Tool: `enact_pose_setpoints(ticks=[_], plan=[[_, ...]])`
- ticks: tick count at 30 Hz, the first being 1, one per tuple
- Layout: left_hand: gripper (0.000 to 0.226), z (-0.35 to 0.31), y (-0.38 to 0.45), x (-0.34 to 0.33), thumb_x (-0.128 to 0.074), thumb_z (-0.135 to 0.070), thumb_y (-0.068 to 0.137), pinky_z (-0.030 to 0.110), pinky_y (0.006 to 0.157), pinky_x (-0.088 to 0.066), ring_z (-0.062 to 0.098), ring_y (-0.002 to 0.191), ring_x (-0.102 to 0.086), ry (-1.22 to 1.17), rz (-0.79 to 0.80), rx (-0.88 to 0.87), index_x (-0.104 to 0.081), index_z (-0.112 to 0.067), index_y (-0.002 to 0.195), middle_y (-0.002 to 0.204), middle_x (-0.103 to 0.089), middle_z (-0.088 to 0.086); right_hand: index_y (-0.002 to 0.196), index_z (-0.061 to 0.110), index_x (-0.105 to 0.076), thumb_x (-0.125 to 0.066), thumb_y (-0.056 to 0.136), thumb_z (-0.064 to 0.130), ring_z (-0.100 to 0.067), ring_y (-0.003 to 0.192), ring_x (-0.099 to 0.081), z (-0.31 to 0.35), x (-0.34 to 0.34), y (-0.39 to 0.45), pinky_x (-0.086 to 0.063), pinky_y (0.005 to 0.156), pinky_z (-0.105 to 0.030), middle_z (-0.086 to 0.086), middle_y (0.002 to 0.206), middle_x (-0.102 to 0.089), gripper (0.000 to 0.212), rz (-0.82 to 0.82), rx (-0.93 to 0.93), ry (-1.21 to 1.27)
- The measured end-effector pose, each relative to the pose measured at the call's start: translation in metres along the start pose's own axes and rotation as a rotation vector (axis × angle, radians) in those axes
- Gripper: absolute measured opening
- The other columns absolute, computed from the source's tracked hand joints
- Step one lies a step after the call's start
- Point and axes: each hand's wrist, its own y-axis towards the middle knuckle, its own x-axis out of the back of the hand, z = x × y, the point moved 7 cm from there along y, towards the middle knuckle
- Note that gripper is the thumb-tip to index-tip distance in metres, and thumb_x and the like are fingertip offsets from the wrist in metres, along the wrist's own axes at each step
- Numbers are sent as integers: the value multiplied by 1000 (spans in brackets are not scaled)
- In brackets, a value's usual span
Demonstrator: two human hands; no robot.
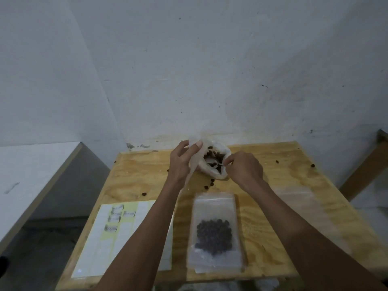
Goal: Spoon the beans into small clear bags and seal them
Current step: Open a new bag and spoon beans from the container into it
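Observation:
A large white plastic bag of dark beans stands open at the far middle of the wooden table. My left hand grips the bag's left rim and holds its mouth open. My right hand pinches the handle of a small spoon, whose bowl is down among the beans in the bag. A small clear zip bag lies flat nearer to me with a pile of beans in its lower half.
Several loose beans lie scattered on the table. Another clear bag lies flat at the right. A sheet of labels lies at the near left. A white ledge stands to the left, a wall close behind.

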Motion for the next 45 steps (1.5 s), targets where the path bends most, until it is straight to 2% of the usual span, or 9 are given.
enact_pose_setpoints(ticks=[2,6,12,17,21,26,31,37,45], plan=[[25,-4,3,2,-67,-30,96,27,78,-59,8,78,-69,-19,-51,9,-64,-12,80,76,-71,-12,89,28,-83,-56,93,15,-20,68,-68,-1,-5,1,-49,53,-26,2,84,-77,30,46,-44,92],[22,0,10,3,-72,-53,84,70,100,-48,36,114,-66,-86,-38,11,-74,-31,86,110,-74,10,85,18,-84,-61,73,22,-23,67,-72,-5,-10,6,-50,54,-29,-3,81,-78,26,148,-149,264],[54,-4,5,3,-79,-53,73,53,86,-60,18,96,-75,89,43,-27,-72,-19,114,102,-78,1,67,16,-80,-71,71,26,-25,66,-73,-12,-4,11,-48,57,-30,-3,68,-75,14,102,-202,387],[66,-3,2,9,-79,-64,67,29,78,-56,11,97,-71,371,65,-143,-68,-26,120,108,-75,-6,42,20,-59,-71,80,23,-21,50,-57,-16,3,13,-37,52,-23,7,48,-56,40,26,-174,349],[80,-3,-2,17,-82,-67,63,30,85,-52,12,104,-63,662,52,-261,-62,-26,129,120,-67,-8,70,9,-79,-70,75,31,-26,57,-69,-9,21,15,-44,54,-29,-4,63,-72,23,16,-129,348],[90,-2,-11,15,-75,-75,65,32,98,-43,19,121,-53,867,15,-406,-57,-22,136,131,-62,-2,49,16,-61,-70,75,25,-19,52,-55,2,45,16,-39,53,-28,-1,53,-57,29,-4,-85,327],[89,-6,-14,8,-77,-65,68,28,98,-39,21,124,-49,888,-33,-459,-55,-17,140,135,-59,2,81,25,-83,-64,86,21,-22,70,-73,29,47,0,-64,64,-37,7,78,-78,21,41,107,96],[88,-1,-13,13,-80,-69,66,28,93,-43,14,119,-52,806,-48,-406,-56,-24,137,131,-61,-5,104,28,-80,-62,89,18,-18,73,-67,26,54,-3,-46,56,-25,3,96,-78,26,-151,106,-5],[61,6,4,3,-83,-58,66,50,84,-62,24,101,-74,138,14,-23,-71,-26,116,107,-77,2,84,13,-75,-55,81,-5,-25,70,-60,3,17,0,-35,53,-28,-5,79,-67,27,-91,82,-223]])
